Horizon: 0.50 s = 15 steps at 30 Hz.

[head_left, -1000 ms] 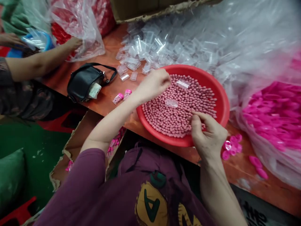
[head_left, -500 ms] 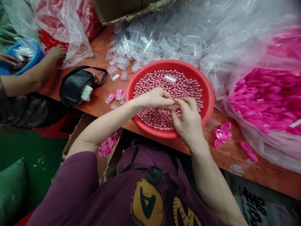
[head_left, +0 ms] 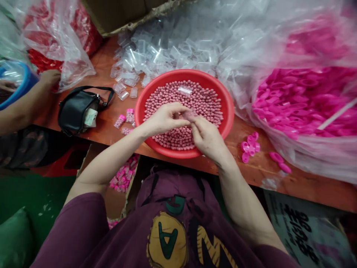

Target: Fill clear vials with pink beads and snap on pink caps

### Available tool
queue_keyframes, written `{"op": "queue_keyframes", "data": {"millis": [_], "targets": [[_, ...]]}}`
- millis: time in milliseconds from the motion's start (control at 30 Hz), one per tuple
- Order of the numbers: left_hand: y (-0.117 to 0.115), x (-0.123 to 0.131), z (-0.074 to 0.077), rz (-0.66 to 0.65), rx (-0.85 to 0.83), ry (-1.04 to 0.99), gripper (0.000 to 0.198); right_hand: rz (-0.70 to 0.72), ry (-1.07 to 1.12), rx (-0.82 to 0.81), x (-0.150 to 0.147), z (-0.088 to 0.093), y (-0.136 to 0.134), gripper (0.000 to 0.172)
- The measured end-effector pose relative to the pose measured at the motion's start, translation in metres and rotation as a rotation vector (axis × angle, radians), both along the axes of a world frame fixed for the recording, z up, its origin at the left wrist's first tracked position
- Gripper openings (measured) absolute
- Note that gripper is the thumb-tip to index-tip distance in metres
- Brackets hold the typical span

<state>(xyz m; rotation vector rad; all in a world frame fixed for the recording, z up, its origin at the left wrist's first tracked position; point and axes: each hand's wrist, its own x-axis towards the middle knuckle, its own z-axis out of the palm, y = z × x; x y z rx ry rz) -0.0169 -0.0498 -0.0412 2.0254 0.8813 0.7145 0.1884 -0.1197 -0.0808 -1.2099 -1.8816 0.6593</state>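
On our purple shirt (head_left: 125,240) we read a green A-like letter (head_left: 169,235) on a yellow patch (head_left: 180,246), beside a striped letter (head_left: 199,242), M or W; at four o'clock from the red bowl (head_left: 230,119), below the table (head_left: 329,195), a pale sack (head_left: 334,245) bears black characters (head_left: 302,230) that we cannot read.

Compared with one second ago, our hands have come together over the bowl; two clear containers then lay on the beads, whereas we now see one clear container (head_left: 185,90) there, toward twelve o'clock. Our left hand (head_left: 164,119), at nine o'clock, and right hand (head_left: 208,137), at five o'clock, are both pinched on a small pinkish piece (head_left: 189,115), held above the pink beads (head_left: 174,142); our fingers partly cover it.

Outside the bowl: pink-capped containers (head_left: 125,121) at nine o'clock, just beside it; loose pink caps (head_left: 250,147) at four o'clock; a bag of pink caps (head_left: 301,100) at three o'clock; a heap of clear cases (head_left: 158,56) at eleven o'clock.
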Motion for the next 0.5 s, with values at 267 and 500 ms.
{"op": "queue_keyframes", "data": {"millis": [267, 500], "targets": [[0.018, 0.006, 0.024, 0.073, 0.317, 0.928, 0.004, -0.386, -0.193, 0.254, 0.004, 0.004, -0.049, 0.034], [0.02, 0.061, -0.008, -0.223, 0.24, 1.031, 0.004, -0.839, -0.311, 0.036, 0.167, -0.073, -0.107, 0.031]]}}
